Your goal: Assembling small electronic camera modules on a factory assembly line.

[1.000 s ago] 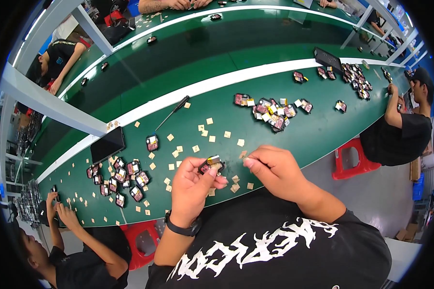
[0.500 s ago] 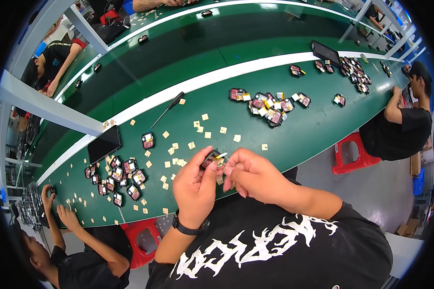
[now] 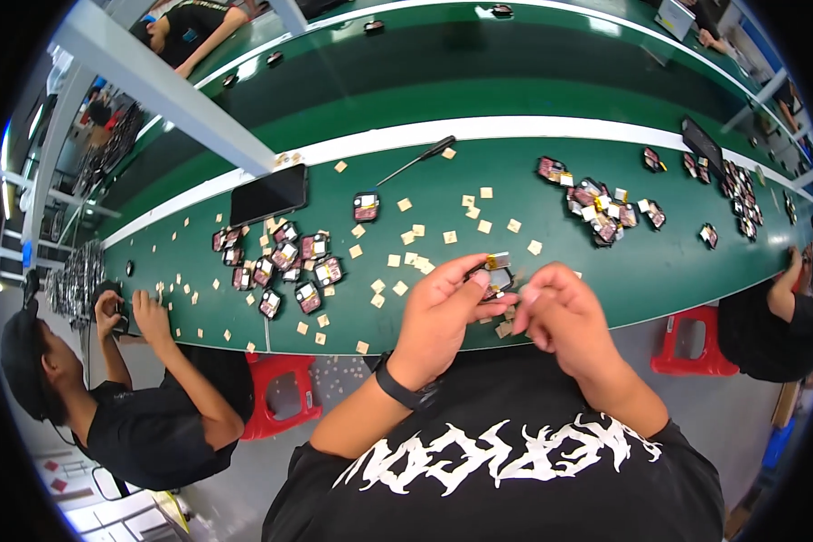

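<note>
The green tabletop [image 3: 515, 158] runs across the view. Over its near edge, the left hand [image 3: 444, 309] is near the right hand [image 3: 566, 312], whose fingers curl; how open its grip is, or whether it holds anything, I cannot tell. Farther left lies a black slab [image 3: 269, 195]; beyond the hands, a screwdriver [image 3: 438, 148]. The left hand's grip is closed around a case [image 3: 498, 281]. Pale squares [image 3: 394, 261] lie scattered.

The left grip [image 3: 438, 321] partly hides its black device [image 3: 497, 282]; the right edge cuts off a co-worker [image 3: 763, 339].
</note>
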The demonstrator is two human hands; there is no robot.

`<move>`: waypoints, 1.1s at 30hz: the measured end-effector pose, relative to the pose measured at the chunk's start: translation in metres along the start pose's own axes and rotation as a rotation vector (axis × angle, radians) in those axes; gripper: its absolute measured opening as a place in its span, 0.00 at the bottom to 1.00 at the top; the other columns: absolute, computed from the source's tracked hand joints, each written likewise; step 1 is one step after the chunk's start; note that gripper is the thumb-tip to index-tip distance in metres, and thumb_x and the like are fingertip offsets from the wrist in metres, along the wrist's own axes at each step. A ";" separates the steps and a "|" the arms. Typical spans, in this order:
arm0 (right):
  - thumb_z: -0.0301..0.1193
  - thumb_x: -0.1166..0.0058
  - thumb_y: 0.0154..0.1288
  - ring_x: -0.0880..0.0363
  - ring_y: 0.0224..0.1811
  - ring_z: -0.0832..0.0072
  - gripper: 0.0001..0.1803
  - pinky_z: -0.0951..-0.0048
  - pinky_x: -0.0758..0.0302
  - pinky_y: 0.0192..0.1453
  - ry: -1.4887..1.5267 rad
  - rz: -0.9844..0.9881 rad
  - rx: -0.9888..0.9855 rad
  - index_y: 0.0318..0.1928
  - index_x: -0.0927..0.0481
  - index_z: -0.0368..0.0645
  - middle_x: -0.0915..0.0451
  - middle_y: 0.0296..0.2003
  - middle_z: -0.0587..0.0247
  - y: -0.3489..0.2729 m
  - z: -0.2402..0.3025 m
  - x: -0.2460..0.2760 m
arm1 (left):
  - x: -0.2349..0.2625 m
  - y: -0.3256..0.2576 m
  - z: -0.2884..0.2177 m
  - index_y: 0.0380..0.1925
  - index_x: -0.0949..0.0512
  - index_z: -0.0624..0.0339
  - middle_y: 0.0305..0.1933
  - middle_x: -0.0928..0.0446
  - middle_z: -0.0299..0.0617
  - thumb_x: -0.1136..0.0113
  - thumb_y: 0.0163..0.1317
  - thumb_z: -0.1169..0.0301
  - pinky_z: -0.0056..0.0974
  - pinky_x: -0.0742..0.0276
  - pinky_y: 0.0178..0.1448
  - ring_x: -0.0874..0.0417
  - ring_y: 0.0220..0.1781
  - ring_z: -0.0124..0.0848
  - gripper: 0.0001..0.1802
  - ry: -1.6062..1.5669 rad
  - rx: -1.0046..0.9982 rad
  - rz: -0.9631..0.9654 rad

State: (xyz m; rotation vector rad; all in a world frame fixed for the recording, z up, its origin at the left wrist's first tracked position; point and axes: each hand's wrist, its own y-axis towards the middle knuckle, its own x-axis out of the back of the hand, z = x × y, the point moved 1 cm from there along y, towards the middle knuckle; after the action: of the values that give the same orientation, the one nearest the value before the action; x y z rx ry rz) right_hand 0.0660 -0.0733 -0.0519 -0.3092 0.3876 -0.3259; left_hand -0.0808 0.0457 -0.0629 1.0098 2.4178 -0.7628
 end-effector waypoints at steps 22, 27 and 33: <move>0.23 0.35 0.66 0.24 0.32 0.86 0.14 0.81 0.26 0.34 -0.231 0.026 0.215 0.51 0.20 0.36 0.20 0.33 0.68 0.007 0.008 0.007 | -0.003 -0.005 0.005 0.53 0.26 0.71 0.48 0.17 0.46 0.47 0.75 0.79 0.34 0.12 0.53 0.12 0.48 0.30 0.10 0.158 -0.102 -0.015; 0.21 0.34 0.64 0.19 0.33 0.75 0.12 0.75 0.24 0.34 -0.779 0.035 0.590 0.48 0.16 0.40 0.17 0.34 0.61 0.007 0.016 0.012 | 0.000 -0.002 0.011 0.52 0.28 0.71 0.51 0.20 0.48 0.46 0.73 0.83 0.35 0.13 0.56 0.15 0.50 0.30 0.10 0.163 -0.122 0.013; 0.24 0.35 0.67 0.15 0.35 0.65 0.06 0.69 0.20 0.37 -0.819 -0.022 0.654 0.43 0.15 0.39 0.15 0.35 0.57 0.006 0.015 0.009 | -0.003 -0.001 0.015 0.48 0.27 0.68 0.47 0.18 0.45 0.46 0.74 0.81 0.35 0.12 0.53 0.13 0.46 0.29 0.06 0.161 -0.164 -0.009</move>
State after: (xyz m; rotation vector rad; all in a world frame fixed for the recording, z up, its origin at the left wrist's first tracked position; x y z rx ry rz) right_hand 0.0815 -0.0675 -0.0440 0.2075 -0.5302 -0.3032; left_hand -0.0773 0.0340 -0.0719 1.0304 2.5734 -0.4933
